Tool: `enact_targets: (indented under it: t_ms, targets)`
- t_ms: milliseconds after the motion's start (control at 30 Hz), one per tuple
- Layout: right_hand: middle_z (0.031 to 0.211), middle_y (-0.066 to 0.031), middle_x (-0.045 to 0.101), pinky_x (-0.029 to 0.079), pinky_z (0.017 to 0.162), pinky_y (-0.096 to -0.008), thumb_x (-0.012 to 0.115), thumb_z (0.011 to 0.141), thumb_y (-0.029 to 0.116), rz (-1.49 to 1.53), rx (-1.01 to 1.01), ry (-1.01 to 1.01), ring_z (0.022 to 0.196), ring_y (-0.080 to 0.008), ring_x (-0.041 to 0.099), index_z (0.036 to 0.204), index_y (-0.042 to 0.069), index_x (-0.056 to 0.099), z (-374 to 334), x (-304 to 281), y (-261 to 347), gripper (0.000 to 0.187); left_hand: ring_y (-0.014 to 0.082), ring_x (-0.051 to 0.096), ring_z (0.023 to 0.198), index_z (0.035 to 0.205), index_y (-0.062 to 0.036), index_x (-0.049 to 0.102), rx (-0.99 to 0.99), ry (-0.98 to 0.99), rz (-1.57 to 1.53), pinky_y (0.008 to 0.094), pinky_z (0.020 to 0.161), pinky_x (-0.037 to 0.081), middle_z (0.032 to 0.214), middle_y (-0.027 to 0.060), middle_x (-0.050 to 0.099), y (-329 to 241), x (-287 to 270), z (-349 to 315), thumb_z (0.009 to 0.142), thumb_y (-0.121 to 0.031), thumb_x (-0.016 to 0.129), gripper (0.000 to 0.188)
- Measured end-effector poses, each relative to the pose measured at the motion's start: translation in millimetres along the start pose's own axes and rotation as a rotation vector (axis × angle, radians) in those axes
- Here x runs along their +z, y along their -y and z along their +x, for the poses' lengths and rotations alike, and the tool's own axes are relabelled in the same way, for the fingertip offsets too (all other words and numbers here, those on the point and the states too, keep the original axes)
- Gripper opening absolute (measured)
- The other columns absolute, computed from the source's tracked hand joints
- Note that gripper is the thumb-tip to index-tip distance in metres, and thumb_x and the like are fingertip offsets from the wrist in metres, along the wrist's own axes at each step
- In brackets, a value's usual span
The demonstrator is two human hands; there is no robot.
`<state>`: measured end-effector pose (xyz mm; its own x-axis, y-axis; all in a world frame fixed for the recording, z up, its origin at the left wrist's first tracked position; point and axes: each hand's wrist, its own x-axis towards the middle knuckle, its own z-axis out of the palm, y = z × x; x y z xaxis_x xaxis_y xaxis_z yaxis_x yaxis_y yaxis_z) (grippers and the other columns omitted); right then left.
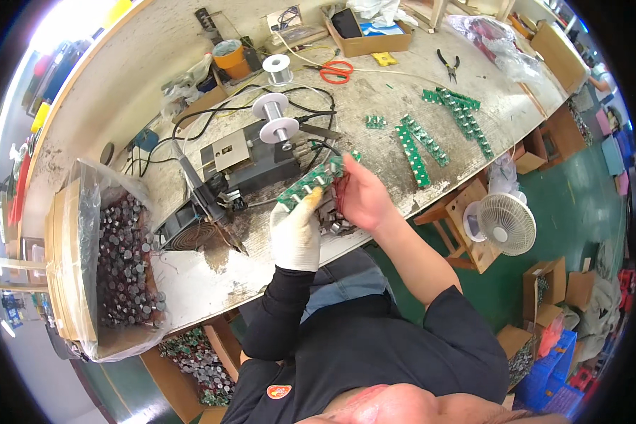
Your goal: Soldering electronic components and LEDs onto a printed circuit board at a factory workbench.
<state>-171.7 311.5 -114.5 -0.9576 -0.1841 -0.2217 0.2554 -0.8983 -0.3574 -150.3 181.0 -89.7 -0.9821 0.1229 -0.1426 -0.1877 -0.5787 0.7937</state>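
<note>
While the white-gloved left hand (296,232) and bare right hand (361,200) grasp the long green circuit-board strip (311,181), the inspecting step seems underway, needing steady fingers.

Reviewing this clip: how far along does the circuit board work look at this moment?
Seemingly done: rows of green boards laid out on the bench. In hand: the gloved left hand and bare right hand hold one green board strip together. Left: the lined box of small round parts looks quite full.

Matt knitted cloth glove (296,237), glossy green circuit board (311,181), rough stained benchtop (191,279), shiny metal solder spool (278,68), clear plastic-lined cardboard box (71,283).
</note>
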Motion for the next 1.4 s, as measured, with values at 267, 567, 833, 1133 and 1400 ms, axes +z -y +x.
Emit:
enact_targets:
  t_ms: [267,567,833,1133,1400]
  targets:
    - [0.084,-0.0027,0.062,0.048,0.067,-0.025,0.062,0.088,0.008,-0.265,-0.05,-0.004,0.074,-0.0128,0.06,0.094,0.005,0.06,-5.9,-17.7,3.0,0.007,0.01,0.062,0.086,0.112,0.0048,0.061,0.019,0.018,0.146,0.0225,0.076,0.047,0.099,0.0069,0.068,-6.2,-6.3,-9.9,0.087,-0.006,0.062,0.027]
    - [0.106,-0.0114,0.064,0.049,0.084,-0.0355,0.043,0.095,0.014,-0.036,0.092,-0.056,0.092,-0.0231,0.061,0.107,0.0,0.057,-6.6,-20.7,1.7,0.023,0.0102,0.062,0.076,0.102,0.0013,0.064,-0.207,0.039,-0.264,0.0238,0.07,0.049,0.092,0.0047,0.066,4.5,-7.1,1.9,0.087,-0.004,0.061,0.017]
    - [0.098,-0.0087,0.065,0.05,0.074,-0.0335,0.056,0.092,0.009,-0.406,-0.145,-0.089,0.086,-0.0204,0.063,0.106,0.004,0.057,-7.2,-24.4,-2.2,0.015,0.0053,0.056,0.066,0.109,0.0025,0.064,0.087,0.001,0.306,0.0211,0.053,0.043,0.084,0.0031,0.065,2.7,-6.3,-3.2,0.082,-0.011,0.067,0.03]
    - [0.118,-0.0146,0.061,0.043,0.096,-0.0465,0.04,0.1,0.025,-0.143,0.092,0.129,0.109,-0.0286,0.057,0.117,0.002,0.056,0.9,-51.7,9.4,0.033,0.0121,0.062,0.082,0.101,0.0041,0.066,-0.123,0.021,-0.081,0.0265,0.076,0.049,0.091,0.0087,0.068,10.4,-15.3,-0.1,0.078,-0.004,0.07,0.025]
    - [0.105,-0.0125,0.064,0.051,0.086,-0.0384,0.05,0.096,0.011,-0.399,-0.098,-0.015,0.096,-0.0239,0.063,0.11,0.001,0.055,-5.2,-27.6,-0.9,0.018,0.0129,0.061,0.073,0.091,0.007,0.065,0.13,-0.087,0.322,0.027,0.066,0.049,0.08,0.0096,0.067,8.2,-11.7,0.3,0.072,-0.005,0.071,0.023]
